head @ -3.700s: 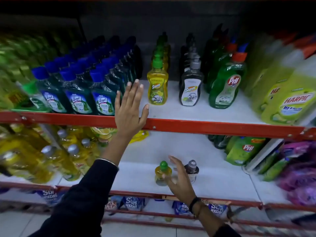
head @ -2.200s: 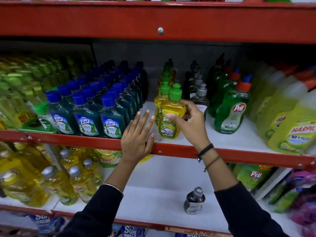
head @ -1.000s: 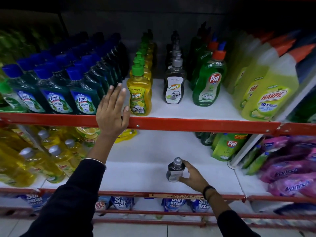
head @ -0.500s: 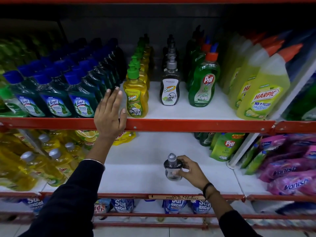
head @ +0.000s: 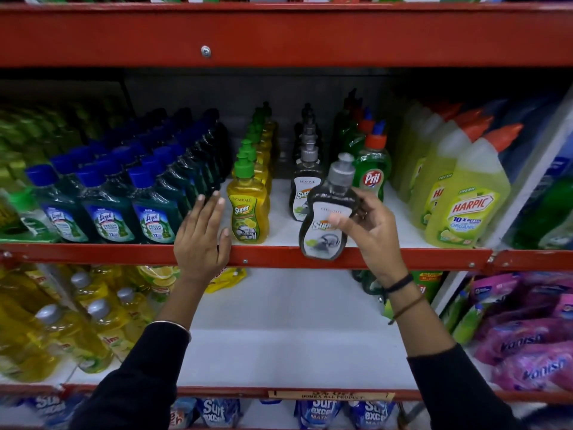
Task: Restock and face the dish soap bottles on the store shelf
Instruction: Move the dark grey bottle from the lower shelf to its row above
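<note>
My right hand [head: 370, 231] grips a dark grey Super dish soap bottle [head: 325, 237] with a grey cap, held upright over the red front rail [head: 403, 258] of the middle shelf. It hangs just in front of the row of matching grey bottles [head: 305, 169]. To the left stands a row of yellow Super bottles [head: 248, 209] with green caps. My left hand [head: 201, 240] rests flat on the red rail with fingers spread, between the blue-capped Lizol bottles [head: 148, 215] and the yellow row.
Green Pril bottles [head: 372, 172] stand right of the grey row, and Harpic bottles [head: 465, 206] stand beyond them. The white lower shelf [head: 288, 330] has yellow bottles [head: 62, 330] at left and pink Vanish packs [head: 533, 346] at right. A red upper rail [head: 279, 35] runs overhead.
My right hand has lifted the grey bottle from the lower shelf up to the front of the middle shelf. The left hand stays on the rail.
</note>
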The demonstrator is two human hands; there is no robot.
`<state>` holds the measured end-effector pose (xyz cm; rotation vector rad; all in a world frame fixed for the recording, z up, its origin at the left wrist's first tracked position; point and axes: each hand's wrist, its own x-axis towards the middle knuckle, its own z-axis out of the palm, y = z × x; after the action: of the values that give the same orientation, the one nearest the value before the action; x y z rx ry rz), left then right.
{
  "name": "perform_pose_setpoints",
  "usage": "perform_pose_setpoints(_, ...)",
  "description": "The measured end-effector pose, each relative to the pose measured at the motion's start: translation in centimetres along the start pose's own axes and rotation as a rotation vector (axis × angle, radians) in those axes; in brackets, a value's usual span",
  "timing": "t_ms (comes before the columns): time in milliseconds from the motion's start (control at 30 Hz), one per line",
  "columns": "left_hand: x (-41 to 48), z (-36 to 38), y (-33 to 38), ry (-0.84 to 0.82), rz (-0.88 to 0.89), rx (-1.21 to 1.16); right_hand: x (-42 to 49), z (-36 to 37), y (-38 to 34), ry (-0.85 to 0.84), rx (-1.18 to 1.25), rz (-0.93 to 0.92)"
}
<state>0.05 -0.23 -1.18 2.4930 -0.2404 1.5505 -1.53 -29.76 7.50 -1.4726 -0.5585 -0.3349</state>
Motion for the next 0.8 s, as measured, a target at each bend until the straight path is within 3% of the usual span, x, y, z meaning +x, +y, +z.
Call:
perform_pose_setpoints(233,0.0,0.1,-0.1,0.019,0.003,0.000,4.0,0.8,2.3,0.022,-0.081,0.056)
perform_pose_setpoints(667,0.0,-0.2,0.7,0.066,0.060,-0.003,3.9,1.0,4.4,-0.112,-0.147,0.100)
perform_pose_setpoints(800,0.1,0.0,0.3,0.088,-0.039,-0.003,3.8,0.9,4.5,-0.082,-0.255,0.068)
